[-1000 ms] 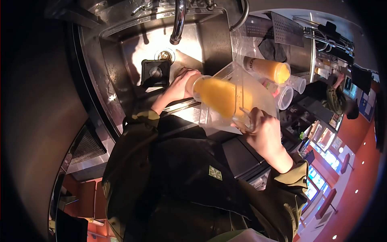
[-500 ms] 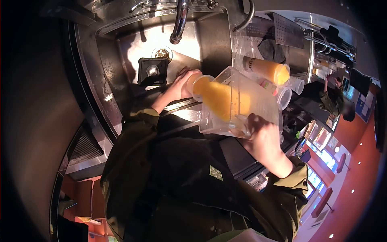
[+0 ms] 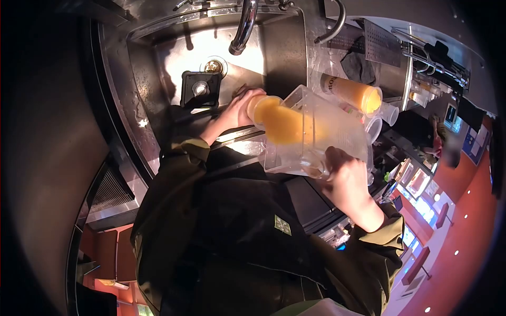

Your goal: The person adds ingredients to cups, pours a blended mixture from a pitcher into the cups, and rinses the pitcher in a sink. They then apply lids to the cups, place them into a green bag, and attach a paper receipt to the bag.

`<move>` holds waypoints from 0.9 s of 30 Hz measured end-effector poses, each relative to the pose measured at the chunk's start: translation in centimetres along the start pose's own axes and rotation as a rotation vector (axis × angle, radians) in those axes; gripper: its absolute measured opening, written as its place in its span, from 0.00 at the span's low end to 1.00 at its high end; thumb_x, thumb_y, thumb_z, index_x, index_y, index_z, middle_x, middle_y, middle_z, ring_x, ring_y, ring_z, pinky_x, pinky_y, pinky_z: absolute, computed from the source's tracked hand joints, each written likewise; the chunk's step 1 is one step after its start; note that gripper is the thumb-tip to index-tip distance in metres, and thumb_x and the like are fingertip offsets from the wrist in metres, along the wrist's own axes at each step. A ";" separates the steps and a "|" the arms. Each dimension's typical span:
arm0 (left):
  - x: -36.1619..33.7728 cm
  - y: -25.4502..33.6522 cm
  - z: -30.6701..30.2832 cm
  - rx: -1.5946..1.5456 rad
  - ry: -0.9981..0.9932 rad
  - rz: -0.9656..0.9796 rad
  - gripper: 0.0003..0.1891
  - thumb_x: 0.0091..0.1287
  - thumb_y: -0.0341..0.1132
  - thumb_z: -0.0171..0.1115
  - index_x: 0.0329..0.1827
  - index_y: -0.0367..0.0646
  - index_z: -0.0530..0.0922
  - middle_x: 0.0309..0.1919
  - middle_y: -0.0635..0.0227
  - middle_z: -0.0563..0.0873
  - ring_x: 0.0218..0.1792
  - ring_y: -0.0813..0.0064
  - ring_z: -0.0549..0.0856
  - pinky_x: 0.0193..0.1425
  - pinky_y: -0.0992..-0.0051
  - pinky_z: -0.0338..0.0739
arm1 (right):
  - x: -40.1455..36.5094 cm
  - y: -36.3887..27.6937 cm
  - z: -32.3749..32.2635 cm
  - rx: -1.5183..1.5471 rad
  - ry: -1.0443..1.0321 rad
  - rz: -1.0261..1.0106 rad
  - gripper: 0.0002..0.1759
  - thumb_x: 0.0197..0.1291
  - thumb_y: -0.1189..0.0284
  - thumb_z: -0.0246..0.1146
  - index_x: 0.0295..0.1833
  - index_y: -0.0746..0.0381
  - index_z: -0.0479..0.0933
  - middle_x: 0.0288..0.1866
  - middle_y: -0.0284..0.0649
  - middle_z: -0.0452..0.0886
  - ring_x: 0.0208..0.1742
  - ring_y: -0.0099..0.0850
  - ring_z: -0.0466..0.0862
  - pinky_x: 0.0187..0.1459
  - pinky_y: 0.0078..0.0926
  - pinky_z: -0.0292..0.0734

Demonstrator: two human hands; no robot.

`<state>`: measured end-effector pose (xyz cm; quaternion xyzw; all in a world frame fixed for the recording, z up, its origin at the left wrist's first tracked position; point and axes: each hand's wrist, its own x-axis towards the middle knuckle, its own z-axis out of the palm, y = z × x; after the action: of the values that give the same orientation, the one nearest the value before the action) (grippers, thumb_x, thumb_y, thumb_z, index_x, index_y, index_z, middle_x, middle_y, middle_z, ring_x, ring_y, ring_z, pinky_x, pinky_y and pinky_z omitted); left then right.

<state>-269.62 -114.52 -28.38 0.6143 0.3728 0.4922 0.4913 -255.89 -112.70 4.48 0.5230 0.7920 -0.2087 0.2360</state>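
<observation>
My left hand [image 3: 241,109] is wrapped round a clear plastic cup [image 3: 258,111] beside the sink's front edge. My right hand [image 3: 345,176] grips the handle of a clear square pitcher [image 3: 337,126], which is tilted with its mouth at the cup. Orange slush [image 3: 287,125] lies along the pitcher's inside and reaches into the cup. Behind the pitcher stands a filled cup of orange drink [image 3: 350,94] with dark lettering, and empty clear cups [image 3: 373,128] are next to it.
A metal sink [image 3: 284,68] holds a black square base [image 3: 201,89] near the drain, under a curved faucet [image 3: 243,29]. A dark cloth [image 3: 358,66] lies right of the sink. Another person [image 3: 438,139] is far off at the right.
Less orange slush shows in the pitcher, and more of it is near the cup. Both hands keep nearly the same place. The view has shifted slightly, and the distant person's posture has changed.
</observation>
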 end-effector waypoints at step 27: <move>1.1 2.9 -2.8 -0.011 0.058 -0.148 0.42 0.35 0.37 0.80 0.57 0.42 0.68 0.53 0.60 0.76 0.54 0.60 0.77 0.58 0.65 0.72 | -4.3 4.5 2.6 0.380 0.371 0.218 0.27 0.36 0.61 0.79 0.23 0.65 0.68 0.14 0.38 0.68 0.14 0.30 0.70 0.20 0.24 0.66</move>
<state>-272.16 -113.50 -25.18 0.5677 0.4288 0.4741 0.5187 -249.85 -115.67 4.53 0.6692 0.7074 -0.2275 0.0060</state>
